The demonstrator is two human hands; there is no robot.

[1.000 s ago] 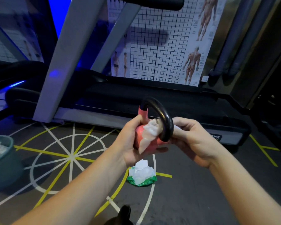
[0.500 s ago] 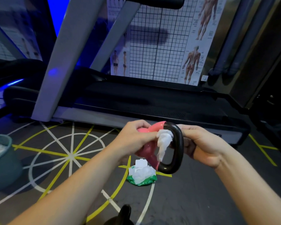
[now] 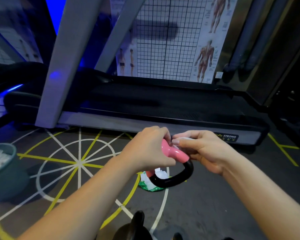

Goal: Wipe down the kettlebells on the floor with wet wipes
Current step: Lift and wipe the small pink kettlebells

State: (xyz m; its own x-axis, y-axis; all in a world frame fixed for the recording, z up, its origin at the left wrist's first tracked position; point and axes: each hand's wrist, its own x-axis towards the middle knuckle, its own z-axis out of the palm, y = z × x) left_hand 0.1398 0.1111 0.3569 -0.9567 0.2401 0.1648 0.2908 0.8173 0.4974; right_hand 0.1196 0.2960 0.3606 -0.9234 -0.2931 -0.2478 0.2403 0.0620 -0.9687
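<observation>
A small pink kettlebell [image 3: 173, 152] with a black handle [image 3: 176, 179] is held in the air, turned so its handle hangs downward. My left hand [image 3: 149, 149] grips its pink body from the left. My right hand [image 3: 203, 149] pinches a white wet wipe [image 3: 184, 139] against the top of the body; the wipe is mostly hidden by my fingers. On the floor below lies a green pack of wet wipes [image 3: 150, 185], partly hidden by the handle. A dark kettlebell [image 3: 133, 227] stands at the bottom edge.
A treadmill [image 3: 163, 108] runs across the floor just beyond my hands, its grey upright [image 3: 62, 63] at the left. A teal bin [image 3: 5, 170] with used white wipes stands at the far left. The grey floor carries white and yellow lines.
The kettlebell has been rotated from handle up, through sideways, to handle down. Both hands sank a little, and the wipe moved from the handle area onto the pink body.
</observation>
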